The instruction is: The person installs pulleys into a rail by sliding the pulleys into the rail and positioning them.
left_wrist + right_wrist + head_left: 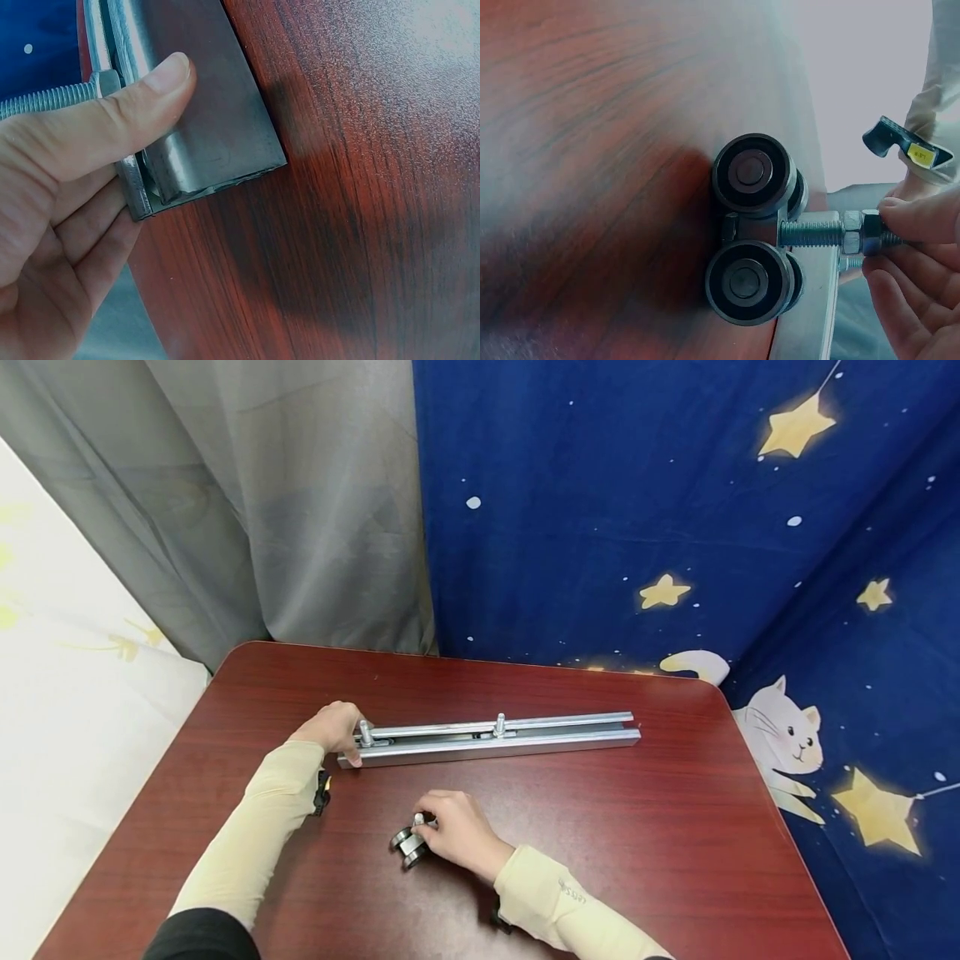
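A long silver metal track (540, 747) with an open slot along its top lies on the table. Two threaded bolts stand up out of the slot, one bolt (500, 725) near the middle and another bolt (366, 735) by the left end. My left hand (333, 727) grips that left end; in the left wrist view its thumb (161, 82) presses the side wall. Nearer the front, my right hand (462, 833) pinches the bolt of a roller trolley (751, 232) at its nuts (861, 232). The trolley has black-and-steel wheels and is apart from the track.
The reddish-brown wooden table (660, 843) has rounded far corners. Behind it hang a grey curtain (337, 527) and a blue starry curtain (555, 527). White cloth (75, 735) lies beyond the left edge.
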{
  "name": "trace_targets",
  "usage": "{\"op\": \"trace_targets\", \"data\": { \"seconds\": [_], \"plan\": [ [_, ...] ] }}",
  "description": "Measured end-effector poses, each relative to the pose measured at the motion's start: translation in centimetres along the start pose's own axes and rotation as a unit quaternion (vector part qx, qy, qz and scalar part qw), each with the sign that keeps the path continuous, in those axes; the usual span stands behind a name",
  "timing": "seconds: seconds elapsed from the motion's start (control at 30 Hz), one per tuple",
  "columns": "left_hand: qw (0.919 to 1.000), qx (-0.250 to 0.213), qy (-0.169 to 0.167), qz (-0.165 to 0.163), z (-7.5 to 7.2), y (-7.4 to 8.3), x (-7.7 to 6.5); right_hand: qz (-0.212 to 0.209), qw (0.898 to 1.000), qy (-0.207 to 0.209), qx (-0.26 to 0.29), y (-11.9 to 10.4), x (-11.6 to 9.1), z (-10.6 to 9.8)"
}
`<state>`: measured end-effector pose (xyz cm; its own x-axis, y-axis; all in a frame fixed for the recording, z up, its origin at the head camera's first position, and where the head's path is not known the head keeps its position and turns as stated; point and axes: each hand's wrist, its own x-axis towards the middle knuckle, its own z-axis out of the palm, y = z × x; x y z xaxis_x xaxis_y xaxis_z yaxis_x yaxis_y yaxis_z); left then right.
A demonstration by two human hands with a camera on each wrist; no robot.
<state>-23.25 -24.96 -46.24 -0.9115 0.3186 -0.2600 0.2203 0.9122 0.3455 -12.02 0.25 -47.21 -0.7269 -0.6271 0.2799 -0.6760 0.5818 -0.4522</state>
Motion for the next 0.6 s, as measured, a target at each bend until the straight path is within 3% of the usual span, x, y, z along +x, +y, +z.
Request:
{"op": "trace_targets", "data": {
  "seconds": [0.33, 0.6],
  "plan": [
    [0.9999, -0.012, -0.006, -0.010, 0.10, -0.12, 0.05, 0.027, 0.999, 0.016, 0.017, -0.20, -0.17, 0.10],
    [1.0000, -0.001, -0.001, 0.005, 0.14, -0.14, 0.13, 0.014, 0.998, 0.064, 0.024, 0.17, -0.56, 0.21]
  ]
}}
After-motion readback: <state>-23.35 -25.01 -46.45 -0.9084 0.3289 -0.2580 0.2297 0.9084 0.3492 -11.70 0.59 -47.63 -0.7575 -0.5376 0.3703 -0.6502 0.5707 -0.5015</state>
